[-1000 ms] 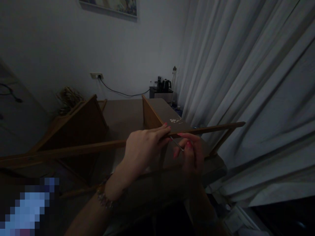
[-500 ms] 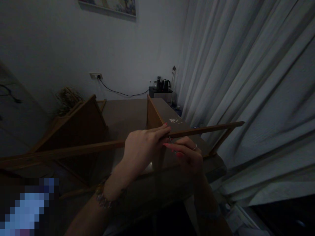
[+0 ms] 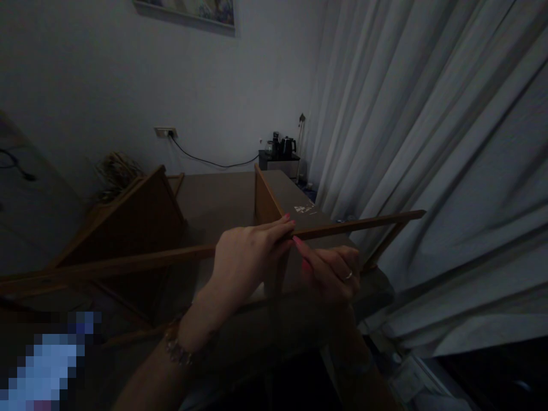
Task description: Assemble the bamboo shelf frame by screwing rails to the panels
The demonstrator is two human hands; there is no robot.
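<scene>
A long wooden rail (image 3: 359, 224) runs across the view, part of a brown wooden frame. My left hand (image 3: 244, 254) is closed round the rail near its middle, right where an upright wooden panel (image 3: 268, 194) meets it. Just to the right, my right hand (image 3: 331, 274) is closed, its index fingertip against the underside of the rail beside my left fingers. Whatever its fingers pinch is hidden in the dim light.
The frame rests on a grey-brown tabletop (image 3: 214, 197) with white scraps (image 3: 303, 209) on it. A second wooden panel (image 3: 124, 228) leans at the left. Curtains (image 3: 428, 142) hang on the right. A black kettle (image 3: 287, 147) stands on a small cabinet by the wall.
My right hand has turned and its index fingertip has moved up to the rail. A thin metal piece seen at its fingers before is now out of sight. My left hand stays put.
</scene>
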